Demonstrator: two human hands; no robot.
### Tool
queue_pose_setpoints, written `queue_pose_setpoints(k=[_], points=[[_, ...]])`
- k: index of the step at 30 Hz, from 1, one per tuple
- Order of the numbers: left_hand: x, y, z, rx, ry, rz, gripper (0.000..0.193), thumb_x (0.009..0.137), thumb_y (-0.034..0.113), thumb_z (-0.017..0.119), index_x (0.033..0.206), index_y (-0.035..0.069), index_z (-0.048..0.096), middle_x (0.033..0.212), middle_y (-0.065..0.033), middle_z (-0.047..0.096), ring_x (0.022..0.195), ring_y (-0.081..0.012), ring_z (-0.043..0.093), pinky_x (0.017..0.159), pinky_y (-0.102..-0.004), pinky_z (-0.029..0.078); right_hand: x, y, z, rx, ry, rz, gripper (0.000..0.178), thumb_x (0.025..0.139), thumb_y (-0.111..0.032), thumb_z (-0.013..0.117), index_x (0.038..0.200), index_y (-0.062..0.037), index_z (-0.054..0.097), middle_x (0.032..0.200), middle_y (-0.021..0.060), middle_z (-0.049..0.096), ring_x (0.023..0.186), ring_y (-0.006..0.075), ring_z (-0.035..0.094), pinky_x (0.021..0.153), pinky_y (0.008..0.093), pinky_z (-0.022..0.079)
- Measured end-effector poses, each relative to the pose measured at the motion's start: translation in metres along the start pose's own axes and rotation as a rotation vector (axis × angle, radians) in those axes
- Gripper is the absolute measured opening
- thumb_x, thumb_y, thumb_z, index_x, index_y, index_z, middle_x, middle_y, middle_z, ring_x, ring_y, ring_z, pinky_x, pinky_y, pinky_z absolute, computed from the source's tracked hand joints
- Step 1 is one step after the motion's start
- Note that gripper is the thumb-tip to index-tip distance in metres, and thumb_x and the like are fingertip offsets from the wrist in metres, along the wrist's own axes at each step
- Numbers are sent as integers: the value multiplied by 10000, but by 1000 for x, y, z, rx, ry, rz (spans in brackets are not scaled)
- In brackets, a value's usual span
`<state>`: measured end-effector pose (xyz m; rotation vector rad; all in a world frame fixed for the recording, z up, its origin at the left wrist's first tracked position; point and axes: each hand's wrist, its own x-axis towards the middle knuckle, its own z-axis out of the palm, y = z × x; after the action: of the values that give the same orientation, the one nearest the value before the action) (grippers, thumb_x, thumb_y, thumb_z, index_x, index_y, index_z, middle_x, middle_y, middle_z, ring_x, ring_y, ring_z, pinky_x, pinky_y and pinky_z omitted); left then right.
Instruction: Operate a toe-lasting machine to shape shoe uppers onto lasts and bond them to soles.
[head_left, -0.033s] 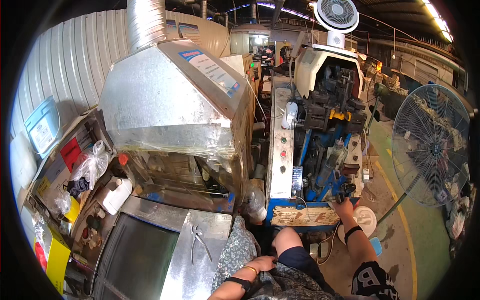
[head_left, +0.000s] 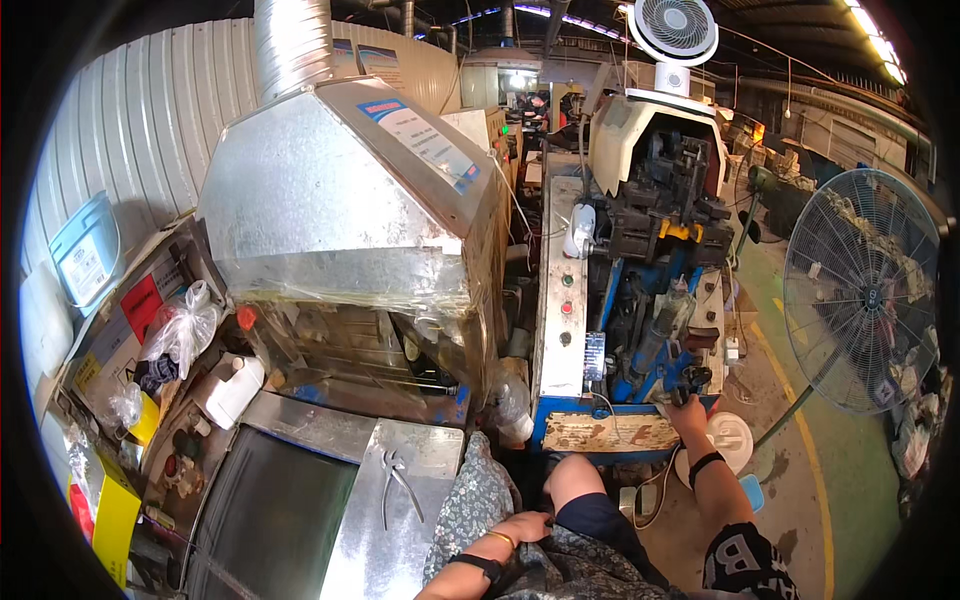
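My right hand (head_left: 687, 416) reaches forward to the front right corner of a blue-framed machine (head_left: 560, 410). Its fingers are closed round a black knob-like handle (head_left: 692, 378); they partly hide it. My left hand (head_left: 527, 527) rests on my lap, over the dark floral apron (head_left: 475, 500). Those fingers are curled in, and whatever may be inside them is hidden. Beyond my right hand, dark metal clamps (head_left: 665, 225) with a yellow part (head_left: 680, 231) stand in the machine. Red and green buttons (head_left: 567, 294) line its left panel.
At left, pliers (head_left: 392, 485) lie on a metal plate beside a dark belt (head_left: 280, 510), below a sheet-metal hood (head_left: 330, 200). A white jug (head_left: 232, 390) stands beside it. To the right are a large floor fan (head_left: 860, 290) and a white bucket lid (head_left: 730, 443).
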<state>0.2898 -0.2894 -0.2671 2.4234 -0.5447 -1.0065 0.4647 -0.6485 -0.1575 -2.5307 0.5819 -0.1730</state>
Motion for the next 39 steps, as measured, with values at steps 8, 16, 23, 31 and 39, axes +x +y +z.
queue_pose_setpoints(k=[8,16,23,31,39], points=[[-9,10,-8,1,0,-5,506,897,329,511,1304,28,504,1291,-222,544,1206,-365,509,1013,-427,401,4,9,5,34,51,-22,702,680,-416,763,1172,16,509,1071,213,652,1010,371,622,852,443,504],[-3,3,-3,6,-14,-15,512,894,327,516,1305,21,496,1305,-217,534,1218,-359,500,1019,-423,395,-1,2,3,43,58,-36,660,685,-414,760,1131,11,522,1048,212,657,998,375,625,844,445,503],[-2,2,-1,-18,10,3,509,889,330,518,1297,26,504,1298,-216,540,1217,-362,500,1016,-425,396,1,6,3,40,46,-36,668,694,-410,764,1141,19,516,1042,216,656,990,373,627,840,440,505],[0,0,0,12,-12,8,474,932,361,491,1291,51,507,1278,-213,552,1202,-375,503,989,-450,407,2,8,5,49,56,-74,688,701,-393,767,1175,32,505,1044,217,657,978,370,633,840,440,508],[-3,2,-1,-4,8,2,465,894,329,507,1249,31,541,1260,-208,568,1185,-363,521,992,-435,408,-1,4,3,54,62,-91,659,696,-394,768,1122,41,516,1029,221,660,967,374,636,828,441,511]])
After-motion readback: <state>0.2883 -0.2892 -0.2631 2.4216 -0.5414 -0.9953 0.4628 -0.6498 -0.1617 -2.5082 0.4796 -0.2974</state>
